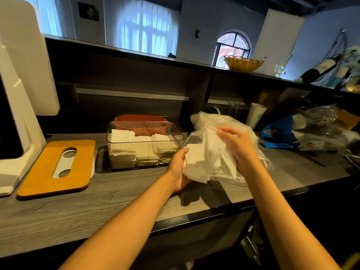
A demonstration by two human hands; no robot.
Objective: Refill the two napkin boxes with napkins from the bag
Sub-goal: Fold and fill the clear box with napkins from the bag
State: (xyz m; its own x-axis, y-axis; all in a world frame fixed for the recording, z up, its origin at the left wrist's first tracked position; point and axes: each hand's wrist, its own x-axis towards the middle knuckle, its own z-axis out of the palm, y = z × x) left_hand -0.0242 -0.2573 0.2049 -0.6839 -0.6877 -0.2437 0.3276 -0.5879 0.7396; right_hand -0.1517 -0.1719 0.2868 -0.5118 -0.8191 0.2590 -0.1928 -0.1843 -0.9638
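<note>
A loose stack of white napkins (196,164) is being drawn from the clear plastic bag (220,123) on the wooden counter (120,193). The stack is cupped from below by the left hand (179,168), fingers curled round it; its top is pinched by the right hand (236,147). The step in hand is judged to be extraction. Next, transfer leftward into the open clear napkin box (145,145), already part-filled, is called for. The wooden-lidded box (56,166) is not yet opened.

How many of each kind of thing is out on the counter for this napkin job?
Napkin boxes: 2, the clear box and the wooden-lidded box
Plastic napkin bag: 1
Napkin bundles in hand: 1, held by left hand and right hand
Total: 4
</note>
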